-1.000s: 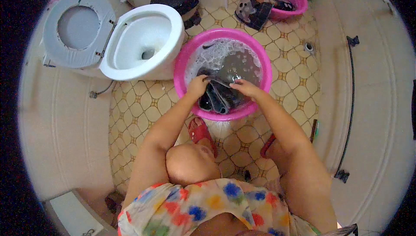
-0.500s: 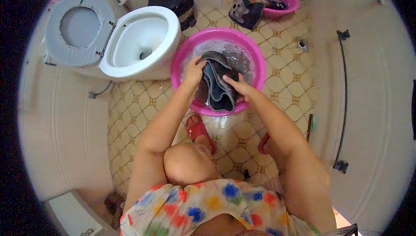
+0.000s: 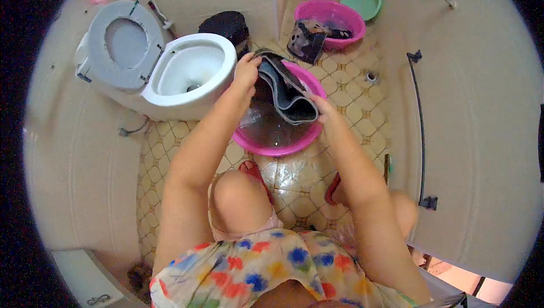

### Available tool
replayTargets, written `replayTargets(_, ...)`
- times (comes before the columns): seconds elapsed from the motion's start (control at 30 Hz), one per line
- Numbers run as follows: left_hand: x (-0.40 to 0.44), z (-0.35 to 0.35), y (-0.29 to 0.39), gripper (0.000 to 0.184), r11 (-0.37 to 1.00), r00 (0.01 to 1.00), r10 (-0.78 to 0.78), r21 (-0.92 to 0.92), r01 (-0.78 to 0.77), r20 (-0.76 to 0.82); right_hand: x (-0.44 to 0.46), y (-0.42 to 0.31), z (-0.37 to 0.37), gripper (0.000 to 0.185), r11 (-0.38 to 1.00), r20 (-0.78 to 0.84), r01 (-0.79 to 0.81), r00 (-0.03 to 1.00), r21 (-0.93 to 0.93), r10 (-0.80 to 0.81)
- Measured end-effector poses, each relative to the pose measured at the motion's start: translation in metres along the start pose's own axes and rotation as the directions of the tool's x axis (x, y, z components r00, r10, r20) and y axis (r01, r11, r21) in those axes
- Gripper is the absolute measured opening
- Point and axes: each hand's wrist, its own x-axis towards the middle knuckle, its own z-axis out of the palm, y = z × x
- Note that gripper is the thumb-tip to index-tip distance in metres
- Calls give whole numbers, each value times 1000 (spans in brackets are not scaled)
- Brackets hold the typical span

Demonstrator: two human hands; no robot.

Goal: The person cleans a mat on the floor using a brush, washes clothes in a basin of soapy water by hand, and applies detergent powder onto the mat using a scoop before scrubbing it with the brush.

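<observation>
A dark, thick mat with lighter grey edging (image 3: 301,110) hangs in loose folds between my two hands, above the pink basin (image 3: 276,150). My left hand (image 3: 247,73) is closed on its upper left corner. On the other side, my right hand (image 3: 323,107) grips the mat's right edge, fingers partly hidden behind the fabric. Murky water (image 3: 273,128) with some foam lies in the basin below. The mat covers much of the basin's middle and far part.
A white toilet (image 3: 195,70) with its lid raised stands left of the basin, a black-covered bin (image 3: 225,27) behind it. Farther back, a second pink basin (image 3: 356,20) has dark patterned cloth (image 3: 306,42) over its rim, beside a green basin (image 3: 362,1). A black bar (image 3: 418,121) runs along the right wall.
Both hands have lifted the mat up from the basin's water, and its folds have spread wider. My right hand has shifted to the mat's right edge. The camera view has tilted up slightly.
</observation>
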Motion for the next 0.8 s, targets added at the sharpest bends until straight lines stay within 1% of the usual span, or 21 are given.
replayTargets(0.03, 2, -1, 9, 25, 1000, 1000, 8, 13, -8, 10, -24, -24, 22, 27, 999, -79, -37, 996, 39, 40)
replayTargets(0.07, 4, -2, 18, 25, 999, 1000, 17, 29, -17, 20, -19, -31, 21, 26, 999, -50, -30, 998, 17, 31)
replayTargets(0.1, 8, -3, 24, 19, 997, 995, 74, -4, -74, 60, -6, -43, 14, 24, 1000, -21, -21, 1000, -3, 21)
replayTargets(0.13, 9, -5, 31, 18, 997, 996, 80, -10, -80, 47, -5, -55, 19, 23, 1000, 5, -14, 1000, -25, 14)
replayTargets(0.17, 10, -9, 37, 18, 996, 996, 83, -16, -83, 34, -6, -67, 22, 21, 997, -10, -22, 1000, -80, 22)
replayTargets(0.2, 10, -12, 40, 17, 996, 996, 85, -21, -85, 18, -1, -74, 22, 20, 986, -29, 5, 1000, -165, -10)
replayTargets(0.23, 7, -15, 44, 15, 999, 999, 39, -36, -38, 28, 8, -81, 17, 20, 968, -42, 31, 998, -248, -43)
replayTargets(0.27, 8, -22, 42, 16, 1000, 998, 29, -3, -29, 52, 18, -91, 14, 19, 943, -53, 53, 996, -328, -75)
replayTargets(0.3, 13, -31, 36, 19, 999, 997, 20, 30, -22, 76, 46, -89, 0, 32, 934, -135, 75, 982, -349, -130)
replayTargets(0.33, 16, -36, 34, 21, 998, 995, 9, 62, -15, 101, 73, -87, -14, 61, 923, -214, 93, 959, -374, -183)
replayTargets(0.4, 1, -38, 34, 23, 995, 998, -27, 97, 21, 52, 51, -100, -1, 72, 808, -175, 190, 925, -557, -338)
replayTargets(0.43, -10, -39, 33, 24, 993, 999, -45, 114, 42, 28, 42, -103, 5, 71, 811, -168, 189, 928, -553, -331)
replayTargets(0.53, -39, -35, 27, 27, 992, 992, -105, 62, 110, -74, 19, -108, 20, 69, 804, -149, 197, 931, -561, -332)
replayTargets(0.57, -26, -45, 5, 27, 989, 987, -141, 28, 144, -82, 13, -108, 24, 68, 790, -144, 201, 929, -579, -341)
replayTargets(0.6, -21, -53, -7, 26, 984, 983, -172, 38, 175, -61, 10, -108, 26, 68, 777, -140, 202, 927, -597, -349)
replayTargets(0.67, -25, -62, -25, 23, 970, 972, -235, 59, 236, -24, 22, -106, 17, 66, 677, -108, 200, 917, -708, -384)
replayTargets(0.7, -37, -60, -27, 19, 962, 964, -256, 78, 262, -75, 23, -105, 16, 66, 621, -88, 197, 913, -758, -398)
replayTargets(0.8, -43, -57, -53, 13, 956, 949, -293, -34, 291, -114, 21, -100, 14, 58, 595, -90, 206, 899, -777, -428)
